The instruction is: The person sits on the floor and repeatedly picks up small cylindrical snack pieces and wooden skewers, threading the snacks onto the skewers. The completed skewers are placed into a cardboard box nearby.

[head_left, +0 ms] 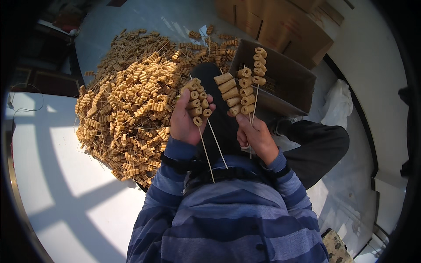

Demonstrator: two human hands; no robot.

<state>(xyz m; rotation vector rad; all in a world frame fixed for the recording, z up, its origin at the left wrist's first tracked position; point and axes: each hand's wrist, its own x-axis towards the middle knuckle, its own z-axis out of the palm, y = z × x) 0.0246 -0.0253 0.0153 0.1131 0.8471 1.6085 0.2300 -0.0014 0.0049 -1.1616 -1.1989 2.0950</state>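
My left hand [184, 119] grips two thin wooden skewers [198, 101] threaded with small tan tube-shaped pieces; their bare ends point down toward my chest. My right hand [255, 135] holds three more loaded skewers [244, 87] fanned upward, their tan pieces spread above my fingers. Both hands are raised close together in front of my blue striped sweater. A big heap of the same skewered tan pieces [131, 101] lies on the pale floor to my left.
An open brown cardboard box [285, 79] with skewers inside sits just beyond my right hand. More closed cardboard boxes [280, 26] stand behind it. My dark-trousered leg [315, 144] stretches right. A white bag [337, 105] lies by the box.
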